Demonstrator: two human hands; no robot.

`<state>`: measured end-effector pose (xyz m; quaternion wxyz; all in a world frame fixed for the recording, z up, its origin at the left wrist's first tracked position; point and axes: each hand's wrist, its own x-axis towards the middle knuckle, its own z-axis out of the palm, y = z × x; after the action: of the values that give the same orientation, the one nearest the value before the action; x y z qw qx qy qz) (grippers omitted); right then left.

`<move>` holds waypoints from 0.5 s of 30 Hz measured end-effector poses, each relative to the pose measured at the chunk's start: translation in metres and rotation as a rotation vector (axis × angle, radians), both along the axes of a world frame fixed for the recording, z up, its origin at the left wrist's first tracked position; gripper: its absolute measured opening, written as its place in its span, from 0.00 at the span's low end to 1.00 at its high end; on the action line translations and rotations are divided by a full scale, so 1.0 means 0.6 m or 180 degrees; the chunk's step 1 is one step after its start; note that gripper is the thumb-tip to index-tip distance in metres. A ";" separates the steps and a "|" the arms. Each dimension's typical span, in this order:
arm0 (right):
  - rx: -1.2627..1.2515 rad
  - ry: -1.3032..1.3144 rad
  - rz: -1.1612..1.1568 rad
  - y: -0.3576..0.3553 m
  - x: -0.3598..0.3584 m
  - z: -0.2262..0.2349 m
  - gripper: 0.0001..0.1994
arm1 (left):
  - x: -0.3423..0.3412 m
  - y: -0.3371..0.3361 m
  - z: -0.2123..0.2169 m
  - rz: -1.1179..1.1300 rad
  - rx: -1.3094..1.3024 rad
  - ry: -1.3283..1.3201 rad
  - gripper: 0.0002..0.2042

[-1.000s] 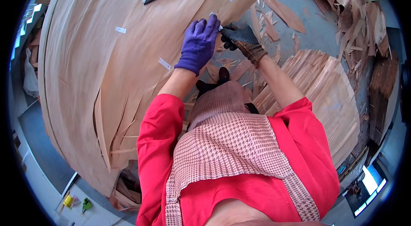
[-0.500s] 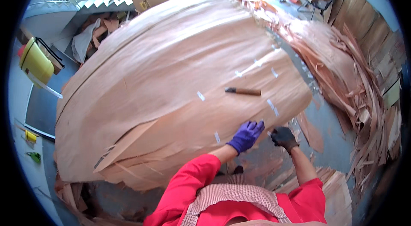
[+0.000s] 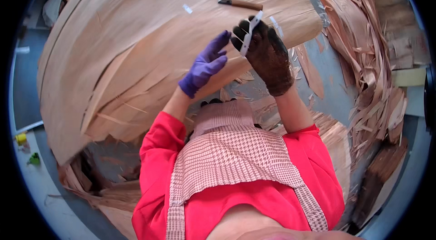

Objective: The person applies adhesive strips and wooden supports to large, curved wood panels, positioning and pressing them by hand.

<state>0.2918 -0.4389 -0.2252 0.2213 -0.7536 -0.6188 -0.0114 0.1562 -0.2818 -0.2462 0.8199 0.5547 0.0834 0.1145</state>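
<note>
Rt hand [image 3: 269, 58] holds white strip [image 3: 246, 42], long axis slanting fwd. Lt hand [image 3: 203, 68]'s empty, fingers apart, nr strip's left.

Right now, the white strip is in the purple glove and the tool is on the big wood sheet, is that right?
Not quite: the head view shows the white strip in the dark right glove, not the purple left glove. The tool is on the big wood sheet.

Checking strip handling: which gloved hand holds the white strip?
The right hand, dark-gloved, holds the white strip; the purple-gloved left hand is open, without one.
</note>
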 end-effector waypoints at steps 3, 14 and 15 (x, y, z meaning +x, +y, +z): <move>0.1623 0.5525 0.1398 0.072 -0.047 0.028 0.21 | -0.058 0.017 -0.002 0.0223 0.0053 -0.0298 0.31; 0.1626 0.7436 0.1549 0.207 -0.254 0.035 0.20 | -0.272 0.082 -0.020 0.0071 -0.0724 0.0110 0.12; 0.1573 0.7421 0.1522 0.208 -0.245 0.034 0.20 | -0.276 0.074 -0.014 0.0100 -0.0889 0.0114 0.12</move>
<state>0.1446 -0.3140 -0.2046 0.7792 -0.1162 -0.1531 0.5966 -0.0094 -0.2371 -0.2548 0.8856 0.4358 0.1218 0.1047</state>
